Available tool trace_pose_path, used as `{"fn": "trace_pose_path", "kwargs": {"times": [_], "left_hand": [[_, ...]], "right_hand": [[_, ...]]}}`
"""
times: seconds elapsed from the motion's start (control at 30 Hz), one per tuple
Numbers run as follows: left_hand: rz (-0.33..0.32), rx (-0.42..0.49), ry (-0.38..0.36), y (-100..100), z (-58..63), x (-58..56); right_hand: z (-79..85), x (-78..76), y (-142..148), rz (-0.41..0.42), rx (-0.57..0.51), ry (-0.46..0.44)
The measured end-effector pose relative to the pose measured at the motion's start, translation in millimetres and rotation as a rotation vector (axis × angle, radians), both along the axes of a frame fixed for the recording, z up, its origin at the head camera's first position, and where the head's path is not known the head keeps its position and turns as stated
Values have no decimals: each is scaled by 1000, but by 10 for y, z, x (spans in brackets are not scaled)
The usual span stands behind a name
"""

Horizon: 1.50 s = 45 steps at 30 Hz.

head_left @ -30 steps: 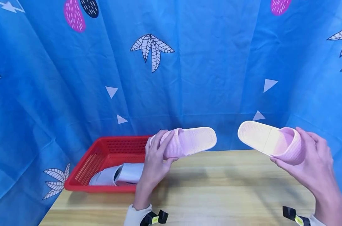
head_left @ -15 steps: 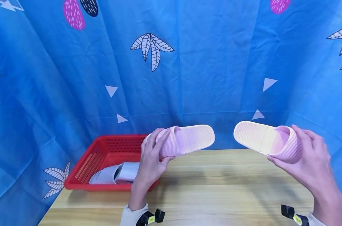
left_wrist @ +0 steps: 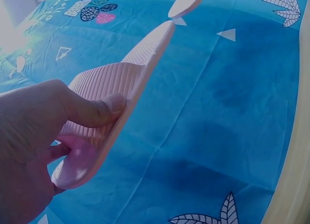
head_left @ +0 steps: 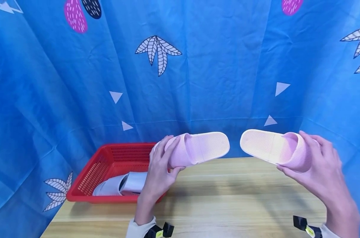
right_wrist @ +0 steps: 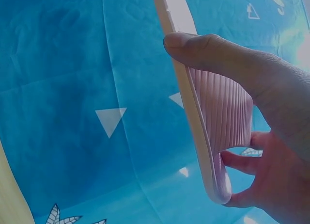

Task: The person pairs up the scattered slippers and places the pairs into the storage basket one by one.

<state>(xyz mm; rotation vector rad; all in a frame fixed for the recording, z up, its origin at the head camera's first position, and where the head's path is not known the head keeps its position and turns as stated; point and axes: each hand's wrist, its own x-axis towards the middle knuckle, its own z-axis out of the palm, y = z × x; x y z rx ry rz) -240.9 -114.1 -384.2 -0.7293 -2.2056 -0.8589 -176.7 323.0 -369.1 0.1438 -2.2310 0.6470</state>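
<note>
Two pink slide slippers with ribbed straps are held up above the table, heel ends facing each other with a gap between them. My left hand (head_left: 159, 170) grips the left slipper (head_left: 208, 145) around its strap and toe end. In the left wrist view, the thumb lies along the edge of that slipper (left_wrist: 104, 83). The right slipper (head_left: 258, 143) is gripped by its toe end in my right hand (head_left: 324, 167). From the right wrist, its sole edge (right_wrist: 193, 122) shows with the thumb pressed on it and fingers near the toe.
A red plastic basket (head_left: 78, 185) with perforated walls stands at the left of the wooden table (head_left: 227, 211). Inside it lie light grey slippers (head_left: 111, 185), partly hidden by my left arm. A blue patterned curtain (head_left: 221, 66) hangs behind and at both sides.
My right hand has moved left with its slipper, narrowing the gap between the heels. The left hand shifted slightly left, then a little back right. Both grips stay the same.
</note>
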Motion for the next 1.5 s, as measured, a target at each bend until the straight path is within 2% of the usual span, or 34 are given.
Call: {"fn": "trace_pose_path", "kwargs": {"times": [0.33,0.83,1.17,1.5], "left_hand": [[-14,-5,1,27,-6,20],[-20,-28,-11,61,-18,42],[-26,-35,-17,81,-30,59],[-27,-45,-30,124,-15,66]], "right_hand": [[20,-8,-84,45,61,3],[36,-8,-186,101,86,-58],[45,-18,-274,120,135,-52],[47,-11,-311,117,138,-64]]}}
